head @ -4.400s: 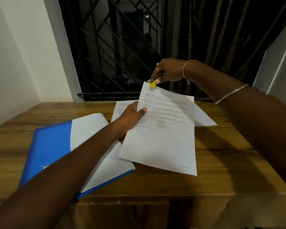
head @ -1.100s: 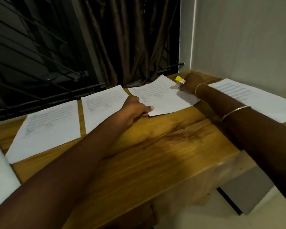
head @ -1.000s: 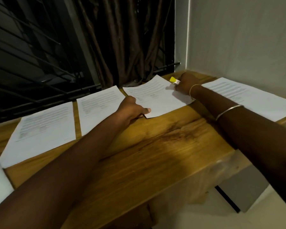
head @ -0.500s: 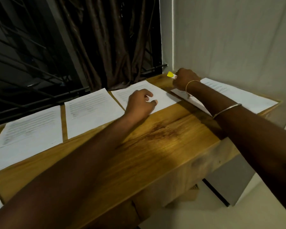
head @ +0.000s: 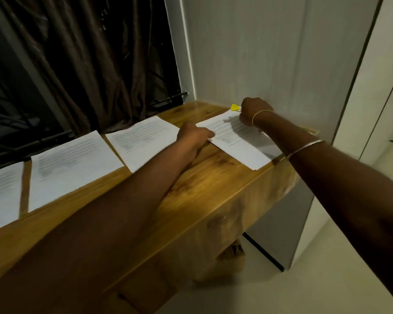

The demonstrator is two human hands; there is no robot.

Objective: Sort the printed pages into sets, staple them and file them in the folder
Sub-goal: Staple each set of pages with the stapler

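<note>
Since half a second ago the left hand (head: 194,135) has shifted off the neighbouring sheet (head: 143,141) to the rightmost page set (head: 238,143), centre right of frame on the desk (head: 213,182). It pinches the set's left edge, fingers curled. Beyond, the right hand (head: 254,111) is clenched round the yellow stapler (head: 235,107) at the set's far corner.

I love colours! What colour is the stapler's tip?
Yellow; the stapler's tip shows best in the head view.
</note>
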